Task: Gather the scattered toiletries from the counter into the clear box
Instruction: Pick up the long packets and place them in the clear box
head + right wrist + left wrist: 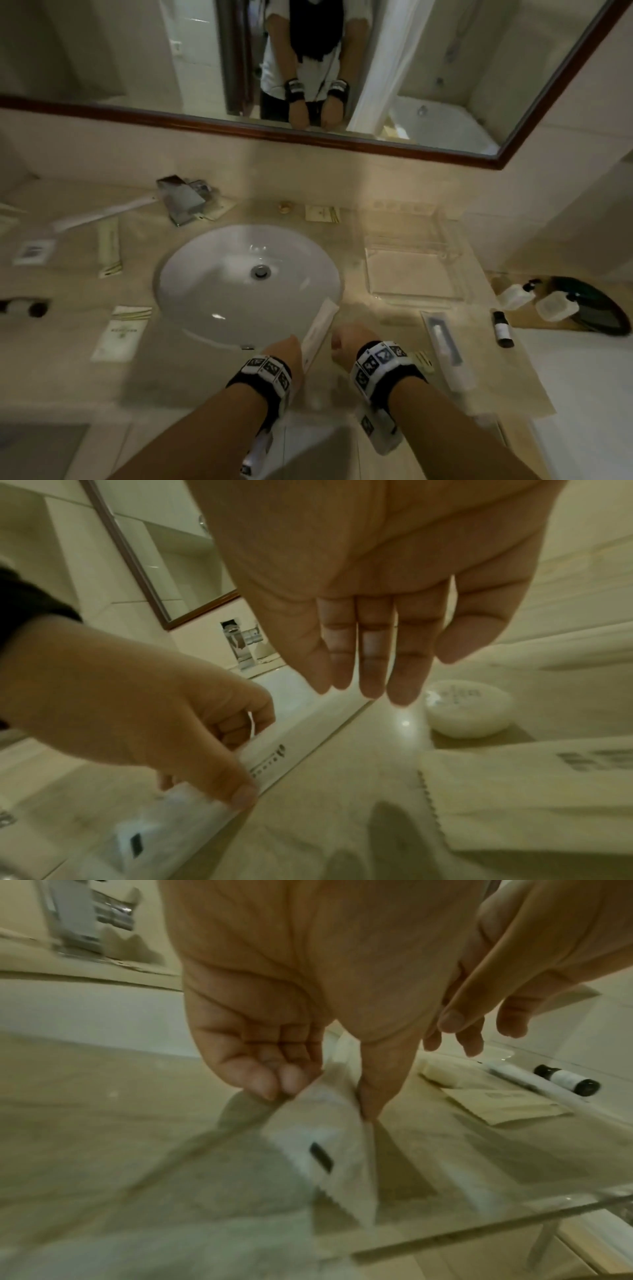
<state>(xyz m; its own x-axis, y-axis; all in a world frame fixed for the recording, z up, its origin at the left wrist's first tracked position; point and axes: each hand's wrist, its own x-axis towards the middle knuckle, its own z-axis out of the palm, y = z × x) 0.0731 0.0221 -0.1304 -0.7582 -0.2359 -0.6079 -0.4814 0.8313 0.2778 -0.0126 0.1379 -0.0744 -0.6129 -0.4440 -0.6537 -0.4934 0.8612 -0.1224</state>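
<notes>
My left hand [291,342] pinches a long white packet [318,329] at the sink's front rim; the left wrist view shows thumb and fingertips [270,1085] gripping the packet [329,1123]. Just to its right hovers my right hand [337,342], fingers straight and holding nothing [394,674]. The clear box [416,298] stands right of the sink. Scattered on the counter are a white sachet [121,334], a beige packet [109,246], a long white packet [102,214], a sleeved toothbrush kit [445,346] and a small dark bottle [503,329].
The white sink [205,274] fills the middle, with the chrome faucet [181,198] behind it. Two pump bottles [517,296] lie on a dark tray [603,308] at far right. A dark bottle [24,306] lies at the left edge. The mirror [376,144] runs along the back wall.
</notes>
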